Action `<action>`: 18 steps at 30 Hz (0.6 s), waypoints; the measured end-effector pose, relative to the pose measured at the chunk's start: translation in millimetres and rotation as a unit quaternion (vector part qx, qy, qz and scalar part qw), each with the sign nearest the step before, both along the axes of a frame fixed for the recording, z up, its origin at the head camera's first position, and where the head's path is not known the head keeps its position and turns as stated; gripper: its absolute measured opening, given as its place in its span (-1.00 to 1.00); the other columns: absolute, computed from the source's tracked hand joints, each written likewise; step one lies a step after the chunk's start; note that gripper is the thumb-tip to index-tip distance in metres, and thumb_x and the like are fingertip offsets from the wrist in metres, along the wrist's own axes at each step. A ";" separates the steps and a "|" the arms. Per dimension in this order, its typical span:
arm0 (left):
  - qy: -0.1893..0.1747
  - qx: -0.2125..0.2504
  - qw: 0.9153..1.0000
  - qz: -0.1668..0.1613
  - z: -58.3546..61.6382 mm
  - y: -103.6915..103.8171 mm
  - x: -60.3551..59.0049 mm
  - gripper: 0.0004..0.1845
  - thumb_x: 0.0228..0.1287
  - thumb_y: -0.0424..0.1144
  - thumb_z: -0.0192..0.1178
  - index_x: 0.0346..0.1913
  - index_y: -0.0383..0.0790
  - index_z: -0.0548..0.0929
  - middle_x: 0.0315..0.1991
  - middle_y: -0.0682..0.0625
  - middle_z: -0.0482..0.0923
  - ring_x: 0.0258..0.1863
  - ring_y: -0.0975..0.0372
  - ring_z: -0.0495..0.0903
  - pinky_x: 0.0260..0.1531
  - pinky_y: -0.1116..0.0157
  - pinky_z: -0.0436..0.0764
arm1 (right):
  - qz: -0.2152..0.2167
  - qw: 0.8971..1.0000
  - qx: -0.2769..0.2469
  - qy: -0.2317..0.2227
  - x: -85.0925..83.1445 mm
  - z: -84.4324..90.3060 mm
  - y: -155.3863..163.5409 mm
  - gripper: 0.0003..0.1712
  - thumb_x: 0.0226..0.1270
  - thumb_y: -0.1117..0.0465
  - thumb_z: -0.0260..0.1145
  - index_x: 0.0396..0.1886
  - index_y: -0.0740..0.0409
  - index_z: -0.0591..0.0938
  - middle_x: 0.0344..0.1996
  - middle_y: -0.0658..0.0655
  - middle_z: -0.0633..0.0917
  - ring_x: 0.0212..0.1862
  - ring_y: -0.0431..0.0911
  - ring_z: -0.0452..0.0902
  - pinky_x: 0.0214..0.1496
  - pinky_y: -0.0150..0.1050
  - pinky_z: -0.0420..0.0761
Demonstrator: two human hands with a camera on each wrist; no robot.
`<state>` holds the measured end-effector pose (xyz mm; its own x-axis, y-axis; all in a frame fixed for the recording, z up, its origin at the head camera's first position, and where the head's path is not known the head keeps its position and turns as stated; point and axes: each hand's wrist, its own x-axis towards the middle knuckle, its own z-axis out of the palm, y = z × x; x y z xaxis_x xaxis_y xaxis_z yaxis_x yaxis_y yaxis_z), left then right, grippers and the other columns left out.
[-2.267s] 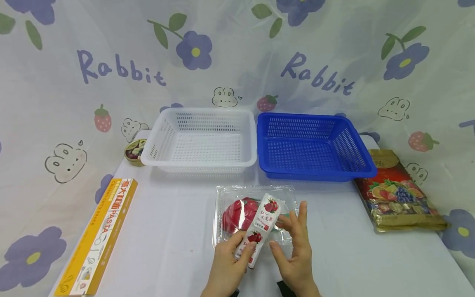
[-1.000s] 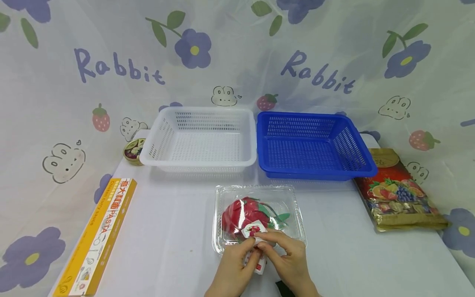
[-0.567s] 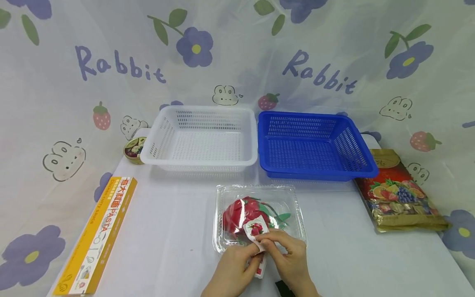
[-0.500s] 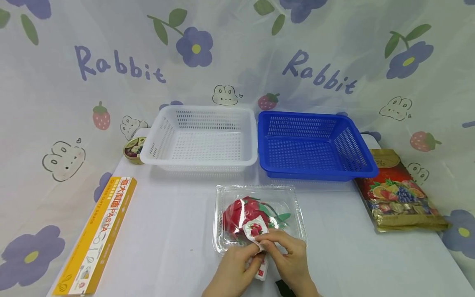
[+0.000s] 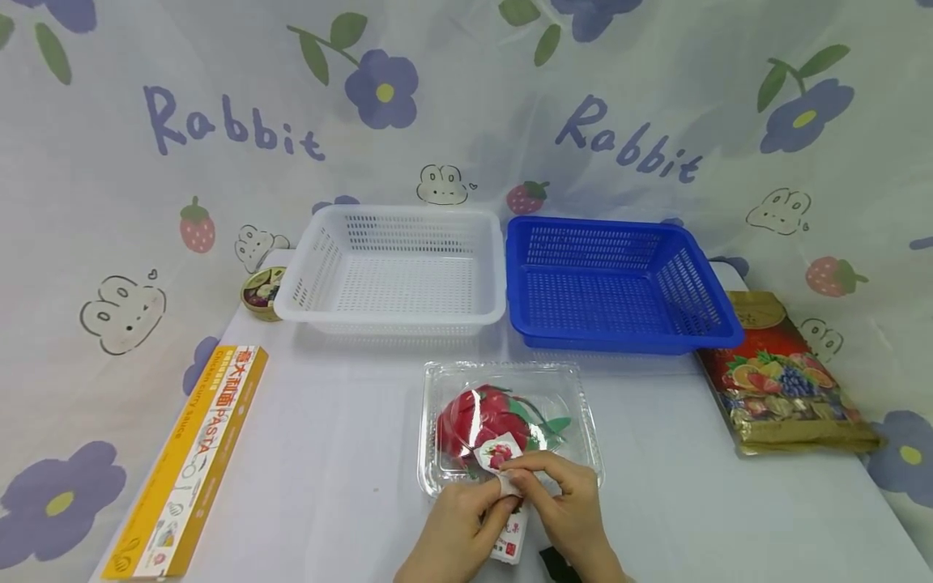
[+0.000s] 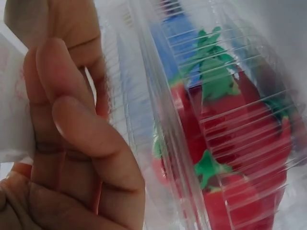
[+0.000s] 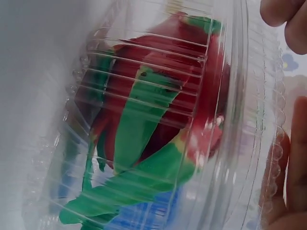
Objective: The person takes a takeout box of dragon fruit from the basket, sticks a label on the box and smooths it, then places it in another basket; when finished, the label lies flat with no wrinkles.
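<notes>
Pasta box: yellow, lying along the desk's left edge. Round tin: sitting at the far left corner, just beside the white basket. Blue basket: standing right of the white one, both along the far edge. Clear clamshell box: lying at the middle of the desk towards the near edge, enclosing a red dragon fruit with green scales. Left hand and right hand: both pinching a white paper label at the clamshell's near edge, the label hanging down between them. Fruit candy bag: lying at the right edge.
</notes>
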<state>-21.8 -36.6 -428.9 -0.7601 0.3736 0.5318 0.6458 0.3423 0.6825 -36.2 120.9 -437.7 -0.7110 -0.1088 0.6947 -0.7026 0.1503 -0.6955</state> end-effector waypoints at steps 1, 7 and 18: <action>-0.008 0.000 1.000 -0.007 0.4 -0.8 0.1 -0.83 0.22 -0.38 0.25 -0.50 -0.12 0.58 -0.76 0.15 0.34 -0.61 0.66 0.08 -0.65 0.76 0.16 | -0.011 1.000 0.000 -0.007 0.4 1.0 0.1 -0.79 0.10 0.56 0.33 -0.30 0.27 0.70 -0.48 0.22 0.76 -0.33 -0.34 0.67 -0.29 -0.50 0.62; -0.062 -0.030 0.997 -0.047 3.1 -11.6 0.9 -0.84 0.21 -0.40 0.24 -0.45 -0.12 0.53 -0.71 0.13 0.38 -0.60 0.64 0.17 -0.63 0.75 0.22 | -0.057 0.997 -0.023 -0.055 2.9 5.1 2.1 -0.75 0.10 0.66 0.24 -0.35 0.31 0.66 -0.52 0.24 0.72 -0.64 -0.34 0.49 -0.64 -0.53 0.47; -0.201 -0.058 0.976 -0.058 8.8 -38.7 3.7 -0.90 0.39 -0.19 0.14 -0.25 -0.10 0.63 -0.65 0.14 0.48 -0.65 0.64 0.23 -0.66 0.62 0.33 | 0.016 0.986 -0.134 -0.094 3.4 7.5 7.4 -0.81 0.35 0.62 0.00 -0.26 0.50 0.56 -0.55 0.08 0.74 -0.60 -0.27 0.65 -0.59 -0.36 0.62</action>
<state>-18.1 -75.3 -420.0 -0.8473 0.5098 0.1490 0.3734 0.3724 0.8497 -32.7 128.3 -430.2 -0.8291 0.0356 0.5580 -0.5590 -0.0773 -0.8256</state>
